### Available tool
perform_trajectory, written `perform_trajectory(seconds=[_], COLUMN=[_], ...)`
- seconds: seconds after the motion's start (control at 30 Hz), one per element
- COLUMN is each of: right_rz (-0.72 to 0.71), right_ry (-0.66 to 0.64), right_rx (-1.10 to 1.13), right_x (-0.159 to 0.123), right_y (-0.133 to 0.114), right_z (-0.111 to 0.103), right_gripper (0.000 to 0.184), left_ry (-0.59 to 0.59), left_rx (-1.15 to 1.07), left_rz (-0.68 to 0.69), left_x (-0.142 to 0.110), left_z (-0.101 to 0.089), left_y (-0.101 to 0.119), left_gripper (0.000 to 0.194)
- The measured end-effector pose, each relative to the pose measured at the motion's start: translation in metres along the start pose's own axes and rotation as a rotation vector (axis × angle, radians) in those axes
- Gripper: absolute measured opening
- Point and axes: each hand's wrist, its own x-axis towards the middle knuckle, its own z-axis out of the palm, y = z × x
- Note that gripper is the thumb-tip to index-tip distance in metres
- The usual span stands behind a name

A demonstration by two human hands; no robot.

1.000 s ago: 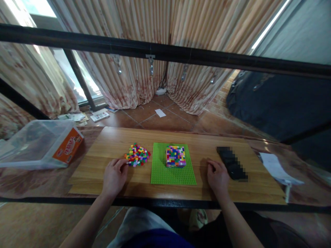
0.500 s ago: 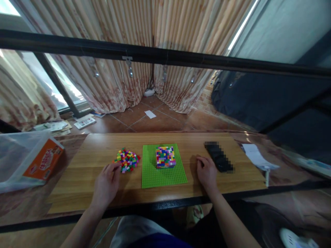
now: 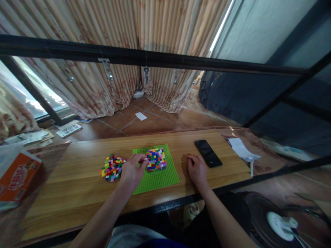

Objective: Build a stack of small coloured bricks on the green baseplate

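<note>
A green baseplate (image 3: pixel 165 175) lies on the wooden table (image 3: pixel 77 193), and a block of many-coloured small bricks (image 3: pixel 156 159) stands on it. Left of the plate sits a loose pile of coloured bricks (image 3: pixel 111 167). My left hand (image 3: pixel 132 171) rests over the plate's left edge, its fingertips touching the left side of the brick block; I cannot tell whether it pinches a brick. My right hand (image 3: pixel 197 169) lies flat on the table between the plate and a black phone (image 3: pixel 208 153), holding nothing.
An orange and white box (image 3: pixel 15 179) sits at the table's far left. A white paper (image 3: pixel 241 150) lies at the right end. A black bar (image 3: pixel 155 60) crosses the view above. A fan (image 3: pixel 281 222) stands on the floor at lower right.
My left hand has moved right from beside the loose pile to the brick block on the plate. The camera has turned right; my right hand stays on the table.
</note>
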Motion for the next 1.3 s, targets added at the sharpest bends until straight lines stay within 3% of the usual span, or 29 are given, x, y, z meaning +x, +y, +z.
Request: perform_trajectory(seconds=[0.3, 0.63, 0.97, 1.3], right_rz=[0.019, 0.028, 0.015, 0.009], right_ry=[-0.003, -0.008, 0.006, 0.006], right_rx=[0.007, 0.001, 0.007, 0.000], right_x=[0.001, 0.000, 0.000, 0.000], right_y=[-0.004, -0.002, -0.001, 0.001], right_z=[-0.002, 0.000, -0.001, 0.000], right_gripper=[0.028, 0.027, 0.026, 0.025], left_ry=[-0.109, -0.038, 0.050, 0.080], left_rx=[0.147, 0.227, -0.011, -0.176], left_rz=[-0.002, 0.001, -0.146, -0.328], left_x=[0.010, 0.015, 0.001, 0.007], left_z=[0.005, 0.013, 0.012, 0.015], left_y=[0.003, 0.006, 0.004, 0.008], left_gripper=[0.014, 0.013, 0.019, 0.023])
